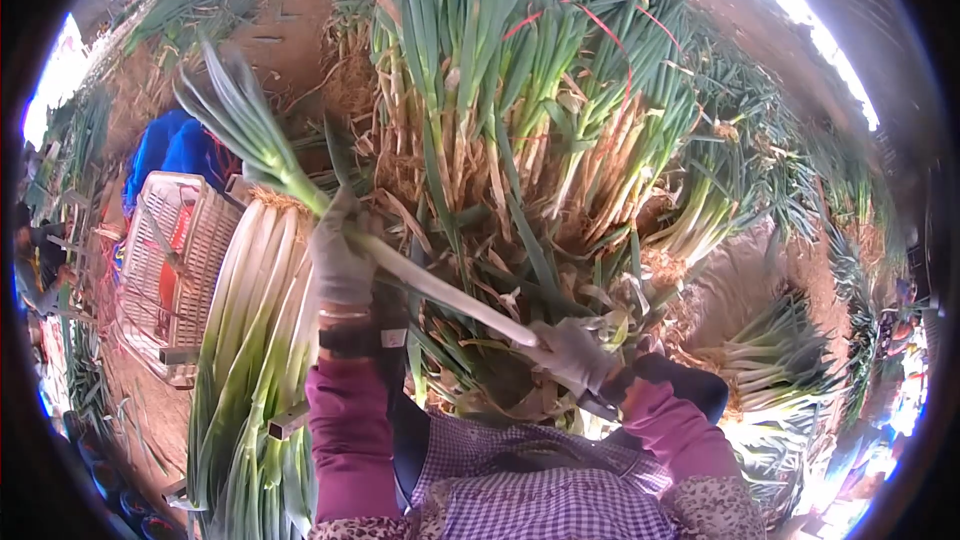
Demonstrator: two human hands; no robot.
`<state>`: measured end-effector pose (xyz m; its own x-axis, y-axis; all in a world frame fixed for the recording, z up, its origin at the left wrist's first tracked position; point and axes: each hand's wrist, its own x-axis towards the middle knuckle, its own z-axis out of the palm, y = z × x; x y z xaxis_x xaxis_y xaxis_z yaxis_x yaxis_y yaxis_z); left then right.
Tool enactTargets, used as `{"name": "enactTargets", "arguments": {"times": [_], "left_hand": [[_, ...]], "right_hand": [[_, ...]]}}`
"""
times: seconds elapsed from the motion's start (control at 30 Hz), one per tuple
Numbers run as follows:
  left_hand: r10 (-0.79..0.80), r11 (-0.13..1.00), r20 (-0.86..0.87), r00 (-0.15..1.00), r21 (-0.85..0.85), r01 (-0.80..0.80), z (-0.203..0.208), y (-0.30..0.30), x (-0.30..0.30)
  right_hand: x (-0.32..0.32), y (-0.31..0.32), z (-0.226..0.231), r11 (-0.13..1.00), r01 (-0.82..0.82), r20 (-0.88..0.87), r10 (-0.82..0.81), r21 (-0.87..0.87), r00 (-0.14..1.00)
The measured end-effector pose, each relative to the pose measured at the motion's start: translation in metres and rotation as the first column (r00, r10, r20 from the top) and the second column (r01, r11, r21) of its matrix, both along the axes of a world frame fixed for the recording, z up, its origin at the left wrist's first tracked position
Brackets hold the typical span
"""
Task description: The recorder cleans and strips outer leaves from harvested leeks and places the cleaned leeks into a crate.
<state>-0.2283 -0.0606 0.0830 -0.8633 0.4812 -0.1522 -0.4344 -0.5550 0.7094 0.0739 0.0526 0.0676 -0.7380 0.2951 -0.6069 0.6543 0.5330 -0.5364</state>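
Observation:
My gloved left hand is wrapped round a long green onion, just below where its leaves fan out. The stalk slants down to the right, its leaves at the upper left. At its white lower end, my gloved right hand has its fingers closed on the tip. Blur hides the detail of those fingers. Beside my left forearm lies a thick pile of cleaned green onions, white ends up and leaves hanging down. Loose leaves and peelings lie below the held stalk.
Upright bundles of untrimmed green onions, some with red ties, fill the far middle. More bunches lie at the right beside a pale sack. A pale plastic basket with something red inside and a blue bundle stand left.

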Motion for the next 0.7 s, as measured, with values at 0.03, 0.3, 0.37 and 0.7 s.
{"name": "enactTargets", "arguments": {"times": [0.03,0.3,0.37,0.7], "left_hand": [[0.004,1.000,-0.008,1.000,0.001,-0.004,0.005,-0.009,-0.005],[0.069,0.995,-0.069,0.995,-0.066,-0.074,0.034,-0.004,0.025],[0.152,0.986,-0.025,0.988,-0.061,-0.153,0.032,-0.012,0.019],[0.126,0.887,0.003,0.992,-0.447,-0.112,0.034,-0.009,0.026]], "right_hand": [[0.024,0.010,-0.024,0.979,-0.158,0.017,0.157,0.132,0.987],[-0.071,0.103,-0.121,0.961,0.276,-0.391,-0.244,0.026,0.888],[-0.170,0.106,-0.138,0.964,0.232,-0.501,-0.266,-0.131,0.824],[-0.350,0.174,-0.262,0.783,0.555,-0.250,-0.499,0.281,0.830]]}}
